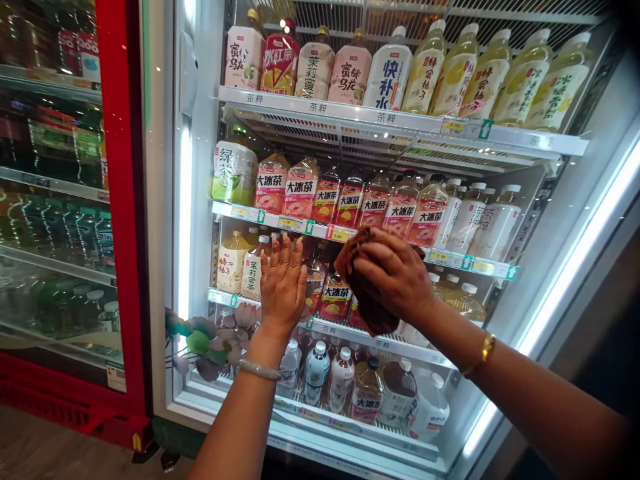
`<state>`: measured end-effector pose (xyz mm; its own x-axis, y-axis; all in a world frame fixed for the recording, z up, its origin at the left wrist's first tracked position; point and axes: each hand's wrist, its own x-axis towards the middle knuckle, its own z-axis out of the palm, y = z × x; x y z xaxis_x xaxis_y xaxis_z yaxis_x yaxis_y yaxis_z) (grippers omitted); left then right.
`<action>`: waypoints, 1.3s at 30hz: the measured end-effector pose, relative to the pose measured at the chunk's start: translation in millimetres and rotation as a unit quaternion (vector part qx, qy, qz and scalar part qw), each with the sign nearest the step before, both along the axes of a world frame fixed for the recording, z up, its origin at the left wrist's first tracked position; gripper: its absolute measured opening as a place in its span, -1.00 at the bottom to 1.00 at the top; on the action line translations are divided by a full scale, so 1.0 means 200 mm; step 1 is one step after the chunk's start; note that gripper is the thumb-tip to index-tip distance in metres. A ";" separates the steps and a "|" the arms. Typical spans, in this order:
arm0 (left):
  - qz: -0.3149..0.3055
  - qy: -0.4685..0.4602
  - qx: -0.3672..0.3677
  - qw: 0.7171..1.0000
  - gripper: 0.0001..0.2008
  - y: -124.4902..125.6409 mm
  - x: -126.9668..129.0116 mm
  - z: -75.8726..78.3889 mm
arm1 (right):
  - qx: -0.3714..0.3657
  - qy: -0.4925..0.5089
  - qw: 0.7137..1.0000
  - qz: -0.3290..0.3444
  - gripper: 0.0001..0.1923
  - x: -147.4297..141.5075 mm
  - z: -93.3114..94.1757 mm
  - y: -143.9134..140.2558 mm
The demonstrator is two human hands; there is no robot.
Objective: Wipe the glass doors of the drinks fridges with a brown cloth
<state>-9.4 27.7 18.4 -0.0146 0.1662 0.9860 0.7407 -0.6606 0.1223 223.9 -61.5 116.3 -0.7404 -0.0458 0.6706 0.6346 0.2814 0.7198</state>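
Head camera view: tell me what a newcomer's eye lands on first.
The brightly lit drinks cooler fills the view, its shelves packed with bottled teas. At centre, the right hand presses a brown cloth to the glass while the left hand lies flat beside it. A red cooler stands at left.

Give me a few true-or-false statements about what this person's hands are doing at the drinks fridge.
1. The right hand presses a brown cloth to the glass. True.
2. The left hand grips a bottle. False: it lies flat, fingers spread, on the glass door.
3. A gold bracelet sits on the right wrist. True.
4. The neighbouring cooler has a blue frame. False: it is red.
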 end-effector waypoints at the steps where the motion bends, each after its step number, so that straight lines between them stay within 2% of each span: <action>1: 0.003 -0.001 0.000 1.000 -0.36 0.00 0.00 0.00 | 0.016 0.036 0.999 0.002 -0.76 -0.03 0.03 0.02; 3: 0.006 -0.003 0.001 1.000 -0.36 0.00 0.01 0.00 | 0.026 0.070 0.997 0.014 -0.77 -0.12 0.04 0.07; 6: 0.002 -0.006 -0.001 1.000 -0.35 0.00 0.01 0.00 | -0.021 0.012 0.999 0.024 -0.79 -0.22 -0.05 0.10; 9: 0.003 -0.013 0.003 1.000 -0.35 0.00 0.00 0.00 | -0.082 -0.115 0.990 0.031 -0.76 -0.19 -0.18 0.06; 11: 0.007 -0.013 0.003 1.000 -0.35 -0.01 0.01 0.00 | -0.098 -0.163 0.981 0.026 -0.75 -0.10 -0.21 0.01; 13: 0.007 -0.007 0.004 1.000 -0.34 -0.03 0.04 -0.01 | -0.086 -0.144 0.986 0.010 -0.76 -0.01 -0.16 -0.02; 15: 0.002 0.003 0.012 1.000 -0.33 -0.04 0.09 -0.01 | -0.054 -0.072 0.996 -0.009 -0.78 0.03 -0.07 -0.03; 17: -0.001 0.008 0.020 1.000 -0.33 -0.06 0.13 -0.01 | -0.020 0.008 1.000 -0.013 -0.77 0.01 0.01 -0.01; 19: 0.000 0.013 0.024 1.000 -0.33 -0.08 0.17 -0.01 | -0.005 0.059 0.998 -0.006 -0.76 -0.04 0.04 0.02; 21: -0.002 0.019 0.030 0.999 -0.33 -0.09 0.20 -0.01 | -0.013 0.048 0.999 0.006 -0.77 -0.09 0.00 0.02; 23: -0.008 0.023 0.032 0.999 -0.32 -0.10 0.21 0.00 | -0.033 -0.007 0.999 0.013 -0.79 -0.07 -0.08 0.00; 26: -0.019 0.024 0.021 0.999 -0.32 -0.13 0.22 0.01 | -0.057 -0.065 0.996 0.010 -0.77 0.06 -0.16 -0.06; 28: -0.028 0.030 0.009 0.999 -0.32 -0.15 0.25 0.01 | -0.054 -0.055 0.997 -0.004 -0.76 0.17 -0.15 -0.10; 30: -0.040 0.042 0.000 0.998 -0.32 -0.17 0.30 0.01 | -0.033 -0.022 0.999 -0.022 -0.75 0.25 -0.09 -0.12; 34: -0.053 0.065 -0.004 0.996 -0.33 -0.20 0.40 -0.01 | -0.011 0.060 0.998 -0.035 -0.73 0.23 0.02 -0.10; 36: -0.060 0.055 -0.003 0.997 -0.34 -0.21 0.44 -0.01 | -0.019 0.053 0.997 -0.043 -0.76 0.21 0.00 -0.09; 39: -0.076 0.019 -0.011 0.997 -0.33 -0.21 0.49 -0.02 | -0.028 -0.011 0.999 -0.037 -0.79 0.25 -0.10 -0.13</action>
<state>87.6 -14.7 14.2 0.0504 0.1855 0.9814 0.6372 -0.7626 0.1114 274.7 -87.0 97.2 -0.7554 0.0462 0.6537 0.6387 0.2751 0.7186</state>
